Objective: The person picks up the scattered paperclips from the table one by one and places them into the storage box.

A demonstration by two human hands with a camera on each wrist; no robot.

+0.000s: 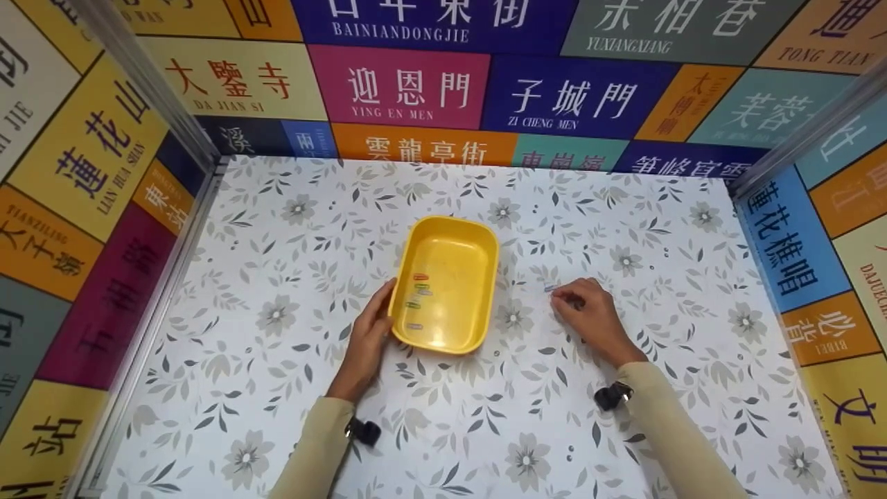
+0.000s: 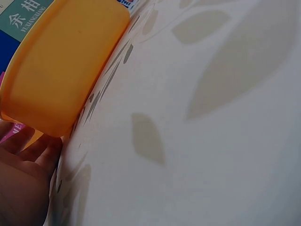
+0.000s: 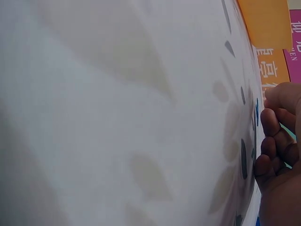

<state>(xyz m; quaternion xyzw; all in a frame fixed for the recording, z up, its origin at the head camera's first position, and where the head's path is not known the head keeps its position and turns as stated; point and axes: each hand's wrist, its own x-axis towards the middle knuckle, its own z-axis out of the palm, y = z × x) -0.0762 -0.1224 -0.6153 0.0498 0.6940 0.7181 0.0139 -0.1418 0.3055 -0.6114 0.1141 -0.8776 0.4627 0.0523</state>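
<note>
A yellow plastic tray [image 1: 447, 229] stands on the table with several small strips in it, red, green and greyish [image 1: 420, 277], along its left side. My left hand [image 1: 367, 346] rests against the tray's outer left wall, fingers extended along it. In the left wrist view those fingers [image 2: 35, 146] lie beside the tray's lower corner [image 2: 61, 70]. To the right of the tray, my right hand [image 1: 592, 319] is low over the table, fingers curled. Its thumb and forefinger pinch the end of a small bluish strip [image 1: 549, 287], which also shows as a blue sliver [image 3: 257, 112] in the right wrist view.
A white tablecloth [image 1: 332, 201] with grey flowers and leaves covers the table. Colourful panels [image 1: 409, 90] with Chinese lettering stand behind it and along both sides, with metal posts [image 1: 159, 90] at the back corners. Dark wrist cameras [image 1: 362, 431] sit on both wrists.
</note>
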